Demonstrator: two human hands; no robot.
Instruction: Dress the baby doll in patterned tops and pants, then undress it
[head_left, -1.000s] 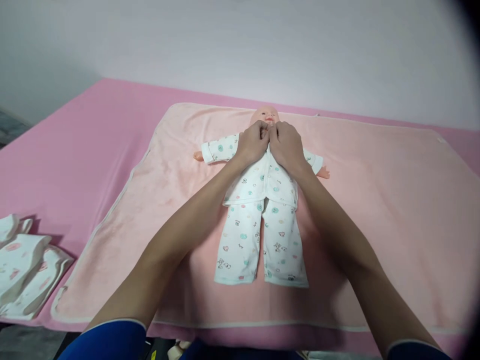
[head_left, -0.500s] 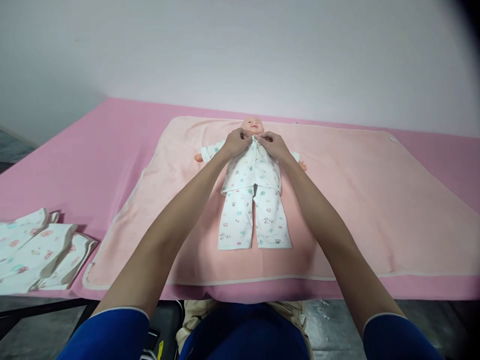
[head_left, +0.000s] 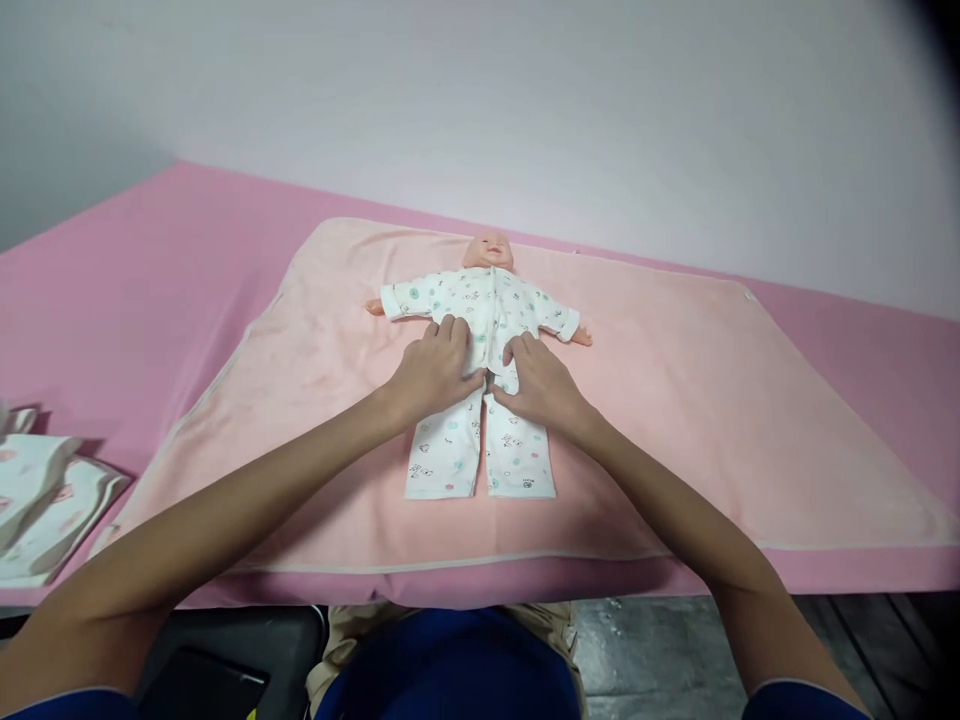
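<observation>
A baby doll lies on its back, dressed in a white printed shirt and matching white trousers. The shirt's front edges meet along the middle, and its sleeves stretch out to both sides. My left hand rests on the shirt's lower left side, fingers bent, with the thumb apart from them near the hem. Across the front opening, my right hand touches the lower right side, its thumb spread away from the curled fingers. Both hands partly hide the hem and waist.
Beneath the doll is a peach blanket spread over a pink-covered table. Folded white printed cloths lie at the near left. A pale wall rises behind the table. A dark case stands below the front edge.
Both hands have moved down from the shirt's neckline to its lower hem, leaving the collar and chest uncovered. The view has shifted slightly, so the doll appears further left.
</observation>
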